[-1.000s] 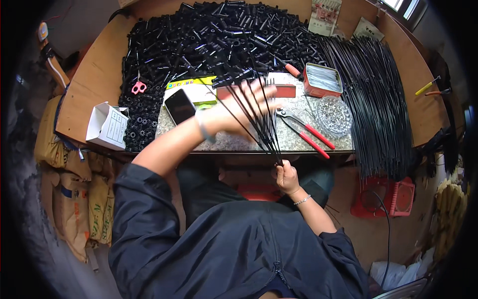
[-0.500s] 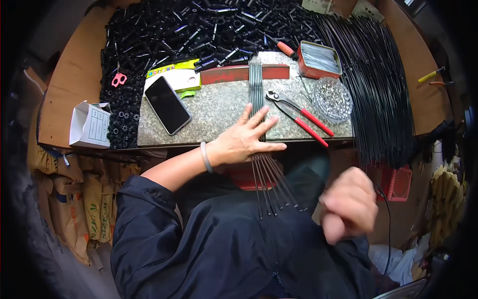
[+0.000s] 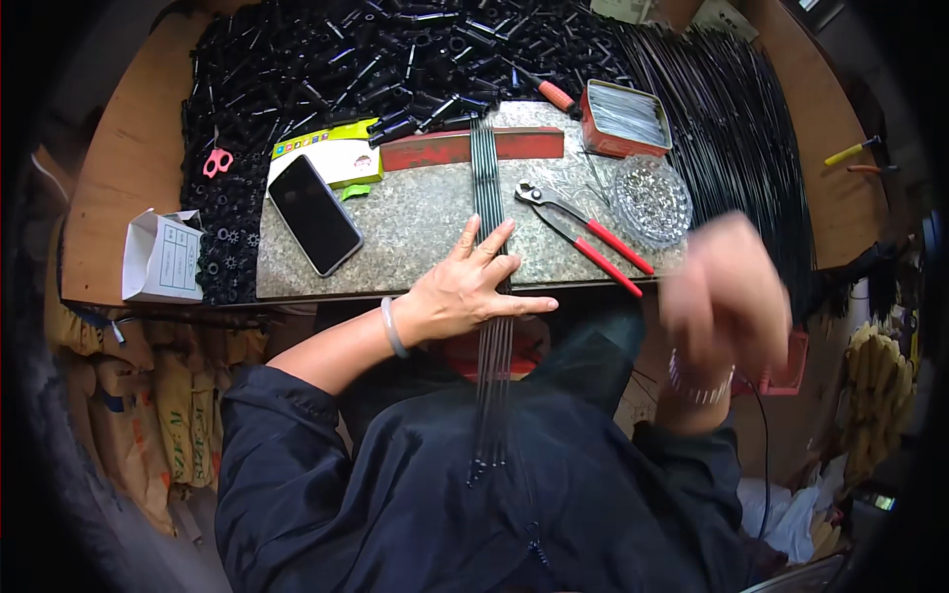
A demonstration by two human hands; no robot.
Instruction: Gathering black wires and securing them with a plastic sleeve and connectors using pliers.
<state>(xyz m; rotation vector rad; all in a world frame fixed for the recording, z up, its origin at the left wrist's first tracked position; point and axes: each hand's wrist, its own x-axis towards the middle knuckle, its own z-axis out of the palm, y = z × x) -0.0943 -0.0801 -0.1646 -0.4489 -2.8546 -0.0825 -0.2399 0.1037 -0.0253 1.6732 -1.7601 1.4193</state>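
Note:
My left hand (image 3: 465, 287) lies over a row of thin black rods (image 3: 486, 188) at the front edge of the worktop, fingers spread and palm down. The far ends of the rods rest across a red bar (image 3: 425, 150); their near ends hang over my lap, tips close together. My right hand (image 3: 727, 296) is raised off the front right of the worktop, smeared by motion, so its fingers do not show clearly. To the right of the rods lie red-handled pincers (image 3: 583, 237), touched by neither hand.
A clear dish of small metal pieces (image 3: 652, 201), a red tin (image 3: 625, 119) and a thick bundle of black rods (image 3: 736, 148) stand on the right. A phone (image 3: 316, 215) lies left, near a white box (image 3: 163, 255). Black parts (image 3: 336, 59) heap at the back.
My right hand has moved up and to the right. The near ends of the rods, fanned out before, now lie closer together. The view has shifted slightly.

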